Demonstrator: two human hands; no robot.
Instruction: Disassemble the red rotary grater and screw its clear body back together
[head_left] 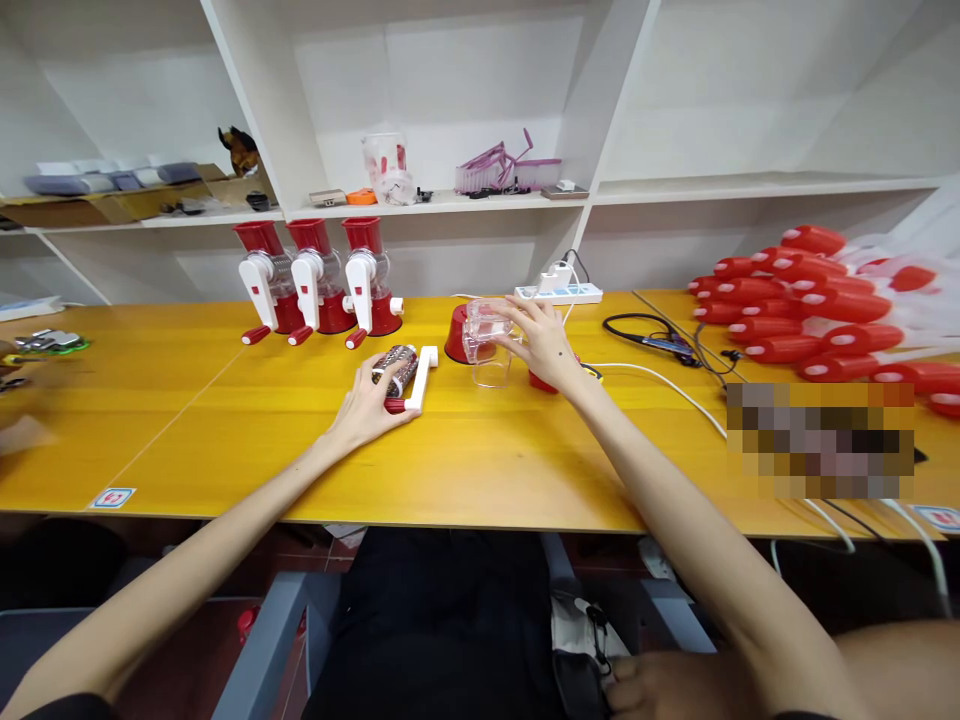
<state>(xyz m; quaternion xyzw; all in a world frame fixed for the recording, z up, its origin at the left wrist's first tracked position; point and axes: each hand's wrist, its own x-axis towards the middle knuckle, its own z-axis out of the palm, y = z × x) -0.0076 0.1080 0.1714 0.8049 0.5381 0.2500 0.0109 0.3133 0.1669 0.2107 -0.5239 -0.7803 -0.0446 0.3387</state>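
On the yellow table, my left hand [367, 408] curls its fingers over a metal grater drum [403, 368]. Its thumb lies by the red grip of a white crank handle [424, 380], which touches the table beside the drum. My right hand [546, 345] grips a clear plastic grater housing [487, 345] from above and the right side. Behind that housing is a red base [456, 338], partly covered by it. Another red part [541, 383] shows below my right hand, mostly hidden by the wrist.
Three assembled red-and-white rotary graters [319, 280] stand at the back left. A power strip [562, 293], a black cable loop [649, 335] and a white cord lie to the right. Red-handled items in clear wrap [825, 300] are piled at far right. White shelving [450, 212] rises behind.
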